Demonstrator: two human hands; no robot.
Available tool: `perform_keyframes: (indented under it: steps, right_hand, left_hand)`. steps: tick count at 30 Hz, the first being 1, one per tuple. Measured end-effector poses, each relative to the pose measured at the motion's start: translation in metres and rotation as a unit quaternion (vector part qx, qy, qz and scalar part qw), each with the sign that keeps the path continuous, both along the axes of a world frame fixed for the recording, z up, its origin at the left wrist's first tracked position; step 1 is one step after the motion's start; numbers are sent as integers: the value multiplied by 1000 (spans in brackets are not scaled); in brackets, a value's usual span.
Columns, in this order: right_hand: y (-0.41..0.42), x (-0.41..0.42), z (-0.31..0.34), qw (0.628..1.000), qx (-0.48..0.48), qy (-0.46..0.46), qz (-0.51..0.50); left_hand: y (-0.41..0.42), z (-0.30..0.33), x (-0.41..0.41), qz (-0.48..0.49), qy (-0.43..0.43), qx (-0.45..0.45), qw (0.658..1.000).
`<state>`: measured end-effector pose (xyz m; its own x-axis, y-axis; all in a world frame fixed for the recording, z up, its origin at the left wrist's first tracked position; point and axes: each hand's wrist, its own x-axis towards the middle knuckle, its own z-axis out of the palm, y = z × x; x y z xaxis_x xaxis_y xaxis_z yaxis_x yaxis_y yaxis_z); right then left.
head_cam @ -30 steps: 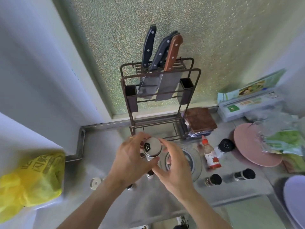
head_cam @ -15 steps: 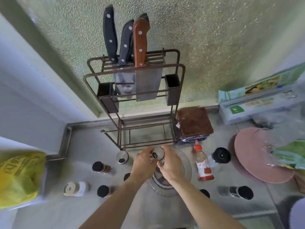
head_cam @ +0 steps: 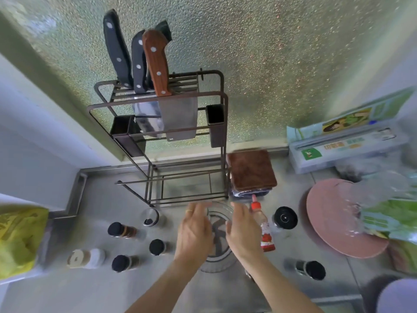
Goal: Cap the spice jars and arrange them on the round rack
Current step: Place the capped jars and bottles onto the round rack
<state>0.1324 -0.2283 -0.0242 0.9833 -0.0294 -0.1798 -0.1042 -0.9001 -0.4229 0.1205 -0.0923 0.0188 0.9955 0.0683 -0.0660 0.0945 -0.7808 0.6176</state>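
The clear round rack (head_cam: 217, 262) lies on the steel counter, mostly under my hands. A clear jar (head_cam: 220, 211) stands at its far edge, blurred. My left hand (head_cam: 194, 233) and my right hand (head_cam: 242, 233) flank that jar with fingers spread and nothing gripped. To the left lie three black-capped spice jars (head_cam: 121, 230), (head_cam: 158, 247), (head_cam: 123, 263), a white-topped jar (head_cam: 85, 258) and a silver-topped jar (head_cam: 150, 216). On the right are two more black-capped jars (head_cam: 285, 218), (head_cam: 310, 269).
A brown wire knife rack (head_cam: 180, 132) holding three knives stands just behind the round rack. A red-capped sauce bottle (head_cam: 262, 224) is right beside my right hand. A brown cloth (head_cam: 251, 170), a pink plate (head_cam: 338, 220), wrap boxes (head_cam: 347, 143) and a yellow bag (head_cam: 20, 240) surround the area.
Both hands carried the silver-topped jar down from close to the camera to the round rack. Their fingers have now come apart on either side of it.
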Motion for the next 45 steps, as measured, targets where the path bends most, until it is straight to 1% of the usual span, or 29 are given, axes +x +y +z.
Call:
perform_keyframes:
  steps: [1,3,5,7,11,14,17,19,22,24,26,28,30,33,38,42,45]
  right_hand:
    - [-11,-1,2,1000,-18,0,-16]
    - [-31,-2,2,997,-59,14,-40]
    - [-44,1,-3,995,-88,31,-42]
    - [-52,5,-11,991,-128,35,-28]
    - [-50,17,-26,979,-200,31,-1]
    - [-43,23,-36,968,-252,2,-1]
    - [-42,22,-41,974,-223,28,9]
    - [-42,21,-41,969,-241,40,37]
    - [-43,19,-36,981,-187,37,34]
    - [-42,15,-17,990,-144,5,5]
    - [-43,11,3,995,-95,-38,-14]
    - [-45,9,19,997,-13,-78,-6]
    - [-45,11,30,993,55,-98,21]
    - [-34,19,34,989,109,-84,49]
    - [-12,27,16,986,133,-56,88]
    - [-4,27,4,988,122,-38,90]
    - [-3,26,1,987,126,-44,86]
  left_hand:
    - [-13,-1,-2,-26,21,-12,999]
    - [-40,-10,-2,-49,109,-49,992]
    - [-64,-21,1,-26,213,-118,970]
    - [-81,-31,4,3,278,-172,945]
    - [-95,-51,7,38,323,-205,923]
    - [-94,-62,8,64,328,-217,917]
    - [-92,-69,6,94,331,-248,905]
    - [-91,-67,2,100,337,-267,897]
    - [-89,-56,0,103,336,-284,892]
    - [-88,-46,-1,120,323,-316,884]
    - [-84,-33,-4,137,290,-347,881]
    - [-76,-19,-8,140,245,-346,895]
    - [-65,-11,-12,137,212,-333,909]
    - [-50,-9,-18,149,198,-323,914]
    - [-37,-14,-18,181,215,-313,907]
    - [-32,-25,-16,159,252,-295,908]
    - [-30,-30,-18,150,254,-288,911]
